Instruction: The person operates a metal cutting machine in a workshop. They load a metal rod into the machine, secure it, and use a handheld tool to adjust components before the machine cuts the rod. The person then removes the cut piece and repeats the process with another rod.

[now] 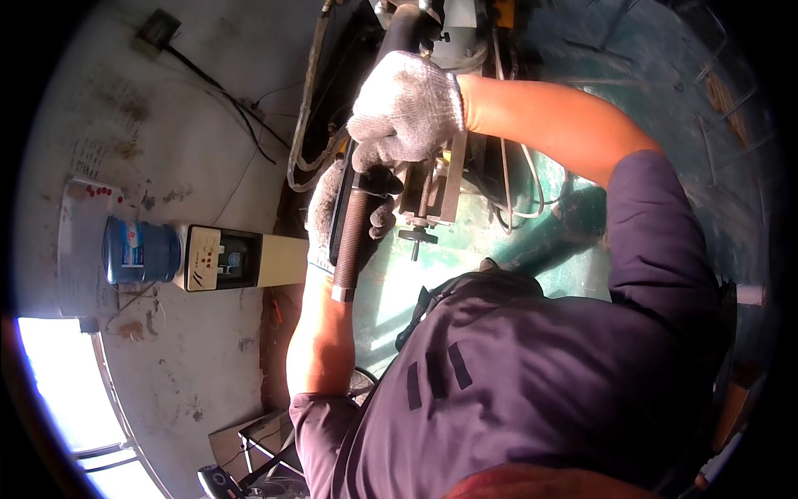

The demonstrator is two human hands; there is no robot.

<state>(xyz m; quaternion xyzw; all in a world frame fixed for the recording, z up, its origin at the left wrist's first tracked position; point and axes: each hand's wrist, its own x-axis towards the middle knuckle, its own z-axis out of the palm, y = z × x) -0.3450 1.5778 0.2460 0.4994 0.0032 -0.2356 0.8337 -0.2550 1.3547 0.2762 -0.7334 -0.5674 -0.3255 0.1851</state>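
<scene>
My gloved right hand [407,108] and left hand [332,208] crowd the dark ribbed hose [353,237]. Just right of it, a metal bracket [432,187] with a knobbed screw blocks my way. To the left, hanging cables [307,100] hem me in; beyond them the bare wall side [208,150] lies open.

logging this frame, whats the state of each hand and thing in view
right hand: gloved, closed around the top of the rod
left hand: gloved, behind the rod, gripping it
threaded rod: held upright by both hands
water dispenser: bottle mounted
blue water bottle: seated on the dispenser
</scene>
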